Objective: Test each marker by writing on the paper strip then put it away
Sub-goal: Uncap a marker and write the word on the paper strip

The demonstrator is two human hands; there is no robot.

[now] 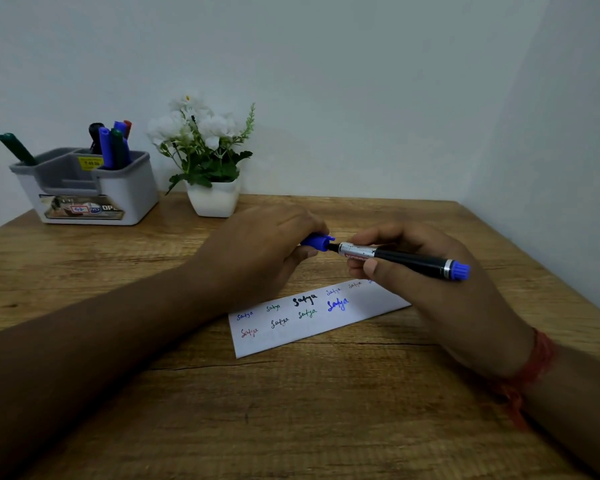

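Observation:
My right hand point(426, 271) grips a black marker point(409, 260) with a blue end, held level above the wooden table. My left hand point(267, 251) holds its blue cap point(317, 241) right at the marker's tip. Whether the tip is inside the cap I cannot tell. Below the hands lies a white paper strip point(309, 336) with the same word written several times in blue, green, black and red. A grey and white organiser point(125, 199) at the back left holds several markers point(113, 147), and one green marker point(16, 148) leans out of its left compartment.
A white pot of white flowers point(213, 199) stands right of the organiser, near the wall. The table point(326, 410) sits in a corner with walls behind and to the right. A red thread is tied around my right wrist.

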